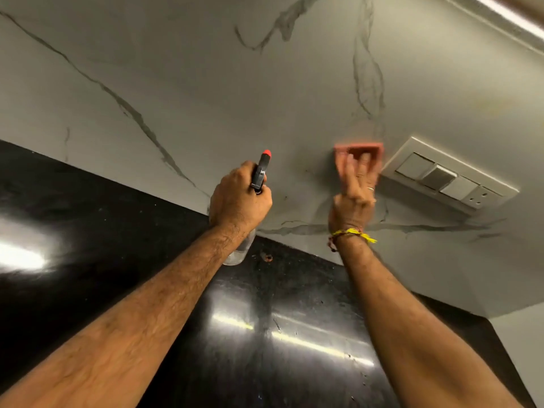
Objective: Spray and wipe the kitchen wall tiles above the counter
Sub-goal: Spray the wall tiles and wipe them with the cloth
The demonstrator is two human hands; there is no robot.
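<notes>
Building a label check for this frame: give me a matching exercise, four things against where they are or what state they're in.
Things:
1. clear spray bottle with red nozzle
2. pink rectangular wiping pad
3. white wall switch panel
4. glossy black stone counter

Places or states:
A. mounted on the wall, just right of the pad
B. gripped in the left hand
C. below the marbled wall tiles, reflecting lights
D. pressed flat to the tiles under the straight fingers of the right hand

Pairs: 1-B, 2-D, 3-A, 4-C
</notes>
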